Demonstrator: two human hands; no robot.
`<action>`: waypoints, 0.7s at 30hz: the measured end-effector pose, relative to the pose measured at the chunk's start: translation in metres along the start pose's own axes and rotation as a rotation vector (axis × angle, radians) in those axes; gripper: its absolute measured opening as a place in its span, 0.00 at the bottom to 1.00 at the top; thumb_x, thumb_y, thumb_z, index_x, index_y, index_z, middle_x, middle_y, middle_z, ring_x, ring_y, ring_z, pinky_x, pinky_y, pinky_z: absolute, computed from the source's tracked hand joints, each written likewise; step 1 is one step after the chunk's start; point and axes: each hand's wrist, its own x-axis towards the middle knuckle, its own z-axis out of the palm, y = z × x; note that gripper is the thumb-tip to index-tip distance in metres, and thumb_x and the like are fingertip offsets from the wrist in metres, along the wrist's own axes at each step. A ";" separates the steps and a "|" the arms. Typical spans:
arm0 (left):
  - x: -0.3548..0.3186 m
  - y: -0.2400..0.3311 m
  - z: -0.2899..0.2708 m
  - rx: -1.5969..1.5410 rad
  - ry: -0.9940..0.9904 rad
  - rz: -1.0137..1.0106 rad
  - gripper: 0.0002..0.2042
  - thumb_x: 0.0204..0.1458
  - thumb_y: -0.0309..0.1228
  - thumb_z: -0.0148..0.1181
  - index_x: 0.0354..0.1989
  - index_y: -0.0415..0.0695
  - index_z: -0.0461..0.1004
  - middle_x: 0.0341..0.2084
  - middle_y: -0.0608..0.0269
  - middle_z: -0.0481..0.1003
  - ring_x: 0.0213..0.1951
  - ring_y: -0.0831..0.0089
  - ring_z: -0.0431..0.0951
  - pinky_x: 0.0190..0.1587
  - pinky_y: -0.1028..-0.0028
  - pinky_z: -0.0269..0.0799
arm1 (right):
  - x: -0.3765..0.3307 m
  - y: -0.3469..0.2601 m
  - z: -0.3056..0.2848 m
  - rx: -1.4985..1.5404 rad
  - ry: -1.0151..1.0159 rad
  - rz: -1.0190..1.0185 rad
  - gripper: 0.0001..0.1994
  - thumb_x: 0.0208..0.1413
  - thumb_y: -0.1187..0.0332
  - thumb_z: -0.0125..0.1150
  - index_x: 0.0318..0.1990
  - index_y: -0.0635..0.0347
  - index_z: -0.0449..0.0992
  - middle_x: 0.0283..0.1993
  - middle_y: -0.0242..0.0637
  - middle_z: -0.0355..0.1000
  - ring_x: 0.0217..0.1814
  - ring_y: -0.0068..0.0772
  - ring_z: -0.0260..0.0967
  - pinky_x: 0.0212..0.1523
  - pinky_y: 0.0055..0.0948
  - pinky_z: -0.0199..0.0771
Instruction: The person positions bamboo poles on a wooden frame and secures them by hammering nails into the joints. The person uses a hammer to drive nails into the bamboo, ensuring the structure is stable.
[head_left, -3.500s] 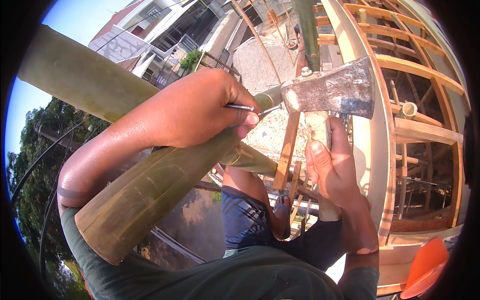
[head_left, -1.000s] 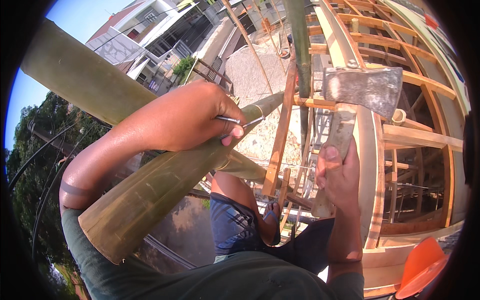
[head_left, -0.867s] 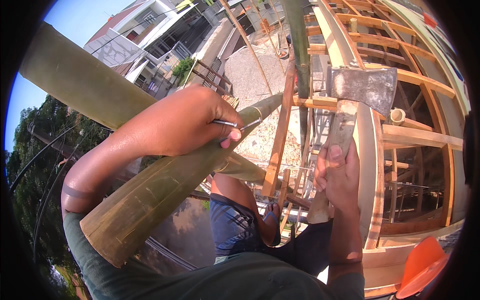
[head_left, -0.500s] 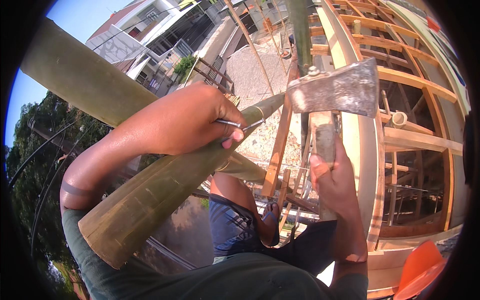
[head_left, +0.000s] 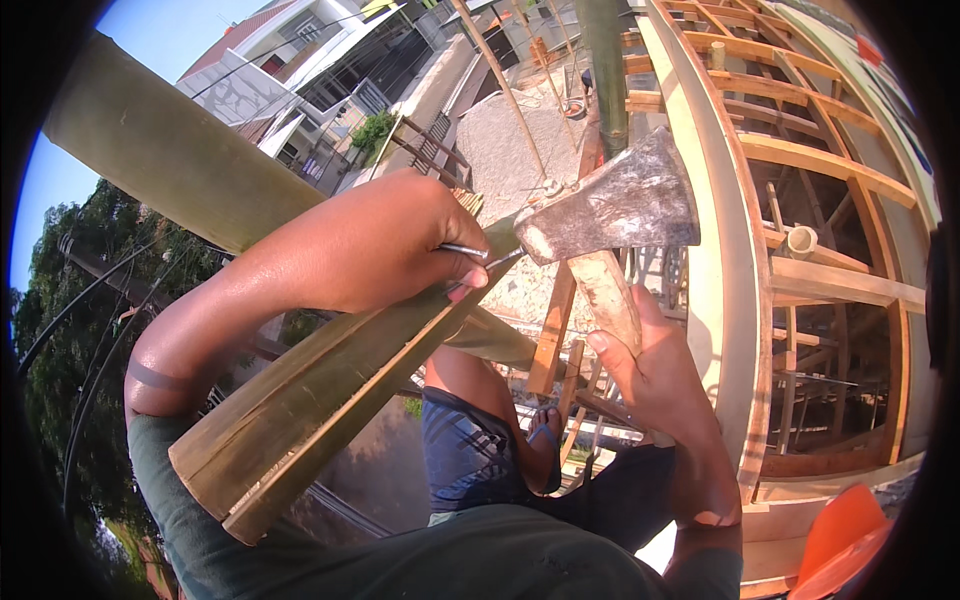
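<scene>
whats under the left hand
A split bamboo pole runs under the left hand, and two nails stick out of its grip. The nails' inner ends and the bamboo directly beneath the hand are covered.

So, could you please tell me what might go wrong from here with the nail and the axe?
The right hand grips an axe whose blunt end is right by a nail pinched in the left hand; a glancing blow might catch the fingers.

The bamboo pole has a long split along it, which hammering could widen.

A second nail in the same grip might slip and drop.
</scene>
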 end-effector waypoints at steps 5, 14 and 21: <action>-0.002 -0.006 0.004 0.016 0.047 0.077 0.07 0.57 0.29 0.61 0.27 0.42 0.78 0.24 0.51 0.77 0.33 0.49 0.79 0.39 0.59 0.72 | 0.000 0.002 -0.008 -0.050 -0.034 -0.131 0.19 0.72 0.62 0.54 0.62 0.64 0.62 0.26 0.33 0.68 0.18 0.16 0.60 0.20 0.21 0.63; 0.001 -0.001 0.003 -0.010 0.000 0.034 0.06 0.55 0.26 0.59 0.27 0.42 0.79 0.24 0.52 0.78 0.33 0.50 0.79 0.39 0.59 0.72 | -0.006 0.012 -0.015 0.071 -0.194 0.020 0.23 0.71 0.61 0.56 0.65 0.66 0.62 0.30 0.36 0.71 0.25 0.23 0.66 0.27 0.26 0.68; 0.002 -0.006 0.006 -0.017 0.011 0.093 0.06 0.54 0.26 0.59 0.26 0.41 0.78 0.25 0.53 0.78 0.33 0.50 0.79 0.40 0.59 0.73 | -0.007 0.009 -0.002 -0.257 -0.120 -0.090 0.18 0.72 0.60 0.54 0.57 0.66 0.66 0.24 0.33 0.68 0.21 0.23 0.65 0.23 0.25 0.67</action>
